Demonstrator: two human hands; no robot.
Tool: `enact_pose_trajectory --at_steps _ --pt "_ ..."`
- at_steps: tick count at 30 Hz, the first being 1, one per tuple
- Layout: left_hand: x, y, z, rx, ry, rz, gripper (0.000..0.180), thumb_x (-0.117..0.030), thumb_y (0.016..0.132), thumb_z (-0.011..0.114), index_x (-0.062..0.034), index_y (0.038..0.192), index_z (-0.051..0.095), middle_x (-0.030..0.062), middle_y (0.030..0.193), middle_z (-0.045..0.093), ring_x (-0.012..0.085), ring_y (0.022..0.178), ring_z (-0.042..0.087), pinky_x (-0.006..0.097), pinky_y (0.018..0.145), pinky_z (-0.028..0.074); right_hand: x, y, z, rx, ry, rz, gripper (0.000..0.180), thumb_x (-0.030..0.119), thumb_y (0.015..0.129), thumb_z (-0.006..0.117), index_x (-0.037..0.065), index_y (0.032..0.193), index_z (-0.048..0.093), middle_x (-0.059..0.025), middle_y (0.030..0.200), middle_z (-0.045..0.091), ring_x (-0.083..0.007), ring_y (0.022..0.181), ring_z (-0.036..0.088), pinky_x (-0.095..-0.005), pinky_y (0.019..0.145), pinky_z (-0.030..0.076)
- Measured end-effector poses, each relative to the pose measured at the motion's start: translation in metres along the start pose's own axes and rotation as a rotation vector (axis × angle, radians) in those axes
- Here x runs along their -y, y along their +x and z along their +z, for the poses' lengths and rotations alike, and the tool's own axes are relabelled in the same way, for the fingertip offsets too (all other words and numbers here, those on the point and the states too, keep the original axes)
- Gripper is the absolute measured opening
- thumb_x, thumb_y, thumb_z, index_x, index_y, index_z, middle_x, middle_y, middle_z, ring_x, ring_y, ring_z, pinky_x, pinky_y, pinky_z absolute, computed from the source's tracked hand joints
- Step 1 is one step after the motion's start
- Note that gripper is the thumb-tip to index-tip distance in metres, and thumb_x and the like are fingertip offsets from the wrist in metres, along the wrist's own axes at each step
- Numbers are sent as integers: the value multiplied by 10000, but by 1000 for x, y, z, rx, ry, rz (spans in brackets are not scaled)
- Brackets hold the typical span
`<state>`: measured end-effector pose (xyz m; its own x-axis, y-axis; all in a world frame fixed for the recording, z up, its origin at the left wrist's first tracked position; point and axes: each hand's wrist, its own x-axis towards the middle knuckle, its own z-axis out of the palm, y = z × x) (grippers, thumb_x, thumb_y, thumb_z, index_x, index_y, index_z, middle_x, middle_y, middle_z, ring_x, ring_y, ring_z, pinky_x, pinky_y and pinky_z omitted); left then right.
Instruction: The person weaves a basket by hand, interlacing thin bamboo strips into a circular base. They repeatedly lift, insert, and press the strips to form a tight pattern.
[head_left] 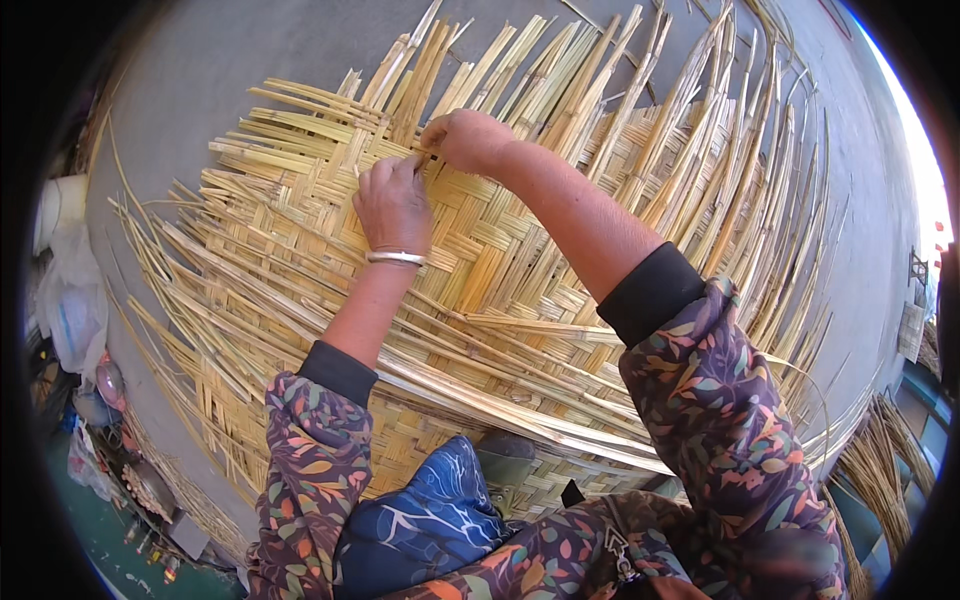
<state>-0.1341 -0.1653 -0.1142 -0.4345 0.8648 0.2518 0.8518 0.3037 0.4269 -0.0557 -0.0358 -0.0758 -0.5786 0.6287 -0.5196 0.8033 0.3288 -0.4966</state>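
Note:
A large mat of flat, yellow split-reed strips lies on the grey floor, woven in the middle with loose ends fanning out at the far, left and right sides. My left hand, with a white bangle at the wrist, is on the far left part of the weave, its fingers curled closed at the strips. Just right of it and a little farther, my right hand is bent over with its fingertips pinched together at the base of the upright strips. The fingertips of both hands nearly meet, and the exact strip between them is partly hidden.
Long loose strips lie across the near part of the mat. My shoe is on the mat's near edge. Plastic bags and mixed clutter stand along the left. A bundle of thin stalks lies at the lower right.

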Motion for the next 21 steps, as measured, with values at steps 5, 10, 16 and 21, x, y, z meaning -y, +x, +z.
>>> enact_pose_trajectory --at_steps 5,10,16,21 --pt "3 -4 9 -60 -90 -34 225 -135 802 614 -176 1023 632 19 998 548 245 970 500 412 835 385 3 1 -4 30 -12 -12 236 213 856 567 193 1067 672 -45 1070 659 -209 995 614 -319 868 472" --pt "-2 -4 12 -80 -107 -86 205 -124 824 577 -184 1008 645 28 997 549 256 985 497 416 859 375 0 6 -4 97 3 38 305 199 832 513 302 1077 663 34 1132 628 -193 1103 559 -383 940 394" --pt "-6 2 12 -18 -92 -224 184 -114 823 559 -196 942 672 24 987 557 251 986 504 424 858 372 4 7 -4 90 5 45 284 189 841 526 258 1080 662 0 1117 634 -195 1072 572 -363 915 415" --pt "-2 6 13 21 -113 -270 202 -98 803 552 -208 912 680 13 984 563 246 990 505 415 852 375 7 1 -7 40 27 2 259 138 836 557 155 1068 671 -68 1058 661 -207 991 612 -315 867 465"
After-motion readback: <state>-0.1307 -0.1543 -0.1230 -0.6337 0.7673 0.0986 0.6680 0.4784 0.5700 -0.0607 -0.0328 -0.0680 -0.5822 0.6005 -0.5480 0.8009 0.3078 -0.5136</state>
